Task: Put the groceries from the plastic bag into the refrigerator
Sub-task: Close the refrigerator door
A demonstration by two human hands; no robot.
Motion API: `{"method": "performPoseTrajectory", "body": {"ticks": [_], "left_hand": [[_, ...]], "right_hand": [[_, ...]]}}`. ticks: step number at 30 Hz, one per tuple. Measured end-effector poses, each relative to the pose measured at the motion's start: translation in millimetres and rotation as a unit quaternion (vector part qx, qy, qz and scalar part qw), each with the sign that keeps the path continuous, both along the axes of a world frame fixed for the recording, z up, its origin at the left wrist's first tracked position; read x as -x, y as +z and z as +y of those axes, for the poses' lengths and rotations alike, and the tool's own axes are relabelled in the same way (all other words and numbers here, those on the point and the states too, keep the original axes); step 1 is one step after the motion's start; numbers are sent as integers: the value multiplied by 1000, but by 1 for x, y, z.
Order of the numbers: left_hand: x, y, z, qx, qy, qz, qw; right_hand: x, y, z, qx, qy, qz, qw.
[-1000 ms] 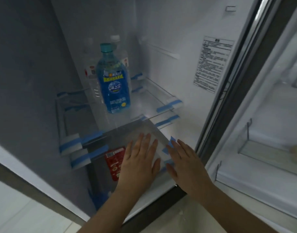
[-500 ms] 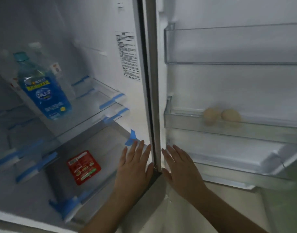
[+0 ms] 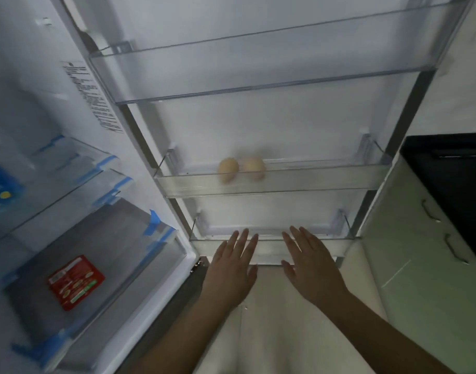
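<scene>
The white refrigerator (image 3: 150, 28) stands open, its door swung wide to the right. Three clear plastic bins run across the inside of the door. The top clear door bin (image 3: 258, 74) shows nothing in it. The middle clear door bin (image 3: 325, 176) holds two pale tan eggs (image 3: 240, 168), side by side and touching, towards its left half. The bottom clear door bin (image 3: 336, 247) lies just behind the fingertips; its contents cannot be made out.

Both hands are flat and spread, fingers straight, holding nothing. The left hand (image 3: 232, 268) and the right hand (image 3: 312, 265) hover side by side, a little apart, in front of the bottom bin; whether the fingertips touch its front wall cannot be told.

In the main compartment on the left, a flat red rectangular packet with printed labels (image 3: 76, 282) lies on the grey floor of the clear lower drawer (image 3: 139, 268), which has strips of blue tape at its corners. Above it are clear glass shelves (image 3: 77, 184) with blue-taped edges; at the far left edge part of a blue-labelled bottle (image 3: 0, 193) stands on a shelf, mostly cut off by the frame. A white printed sticker (image 3: 92, 98) is on the inner side wall.

To the right of the door are pale green cabinet doors with metal handles (image 3: 433, 238) under a black surface (image 3: 452, 163).
</scene>
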State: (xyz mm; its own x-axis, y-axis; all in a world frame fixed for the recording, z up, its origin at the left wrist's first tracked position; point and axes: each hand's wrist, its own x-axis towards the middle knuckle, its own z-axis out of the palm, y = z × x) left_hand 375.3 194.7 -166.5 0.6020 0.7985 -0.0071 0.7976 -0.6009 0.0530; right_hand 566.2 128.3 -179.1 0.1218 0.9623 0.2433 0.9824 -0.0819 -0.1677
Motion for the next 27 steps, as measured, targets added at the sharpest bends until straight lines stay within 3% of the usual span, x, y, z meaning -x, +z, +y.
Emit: {"method": "performPoseTrajectory", "body": {"ticks": [10, 15, 27], "left_hand": [[-46, -29, 10, 17, -54, 24, 998], [-45, -41, 12, 27, -74, 54, 995], [-18, -40, 0, 64, -112, 24, 991]], "right_hand": [[-37, -16, -23, 27, -73, -11, 997], [-41, -23, -22, 36, -88, -11, 995], [-11, -35, -42, 39, -126, 3, 991]]}}
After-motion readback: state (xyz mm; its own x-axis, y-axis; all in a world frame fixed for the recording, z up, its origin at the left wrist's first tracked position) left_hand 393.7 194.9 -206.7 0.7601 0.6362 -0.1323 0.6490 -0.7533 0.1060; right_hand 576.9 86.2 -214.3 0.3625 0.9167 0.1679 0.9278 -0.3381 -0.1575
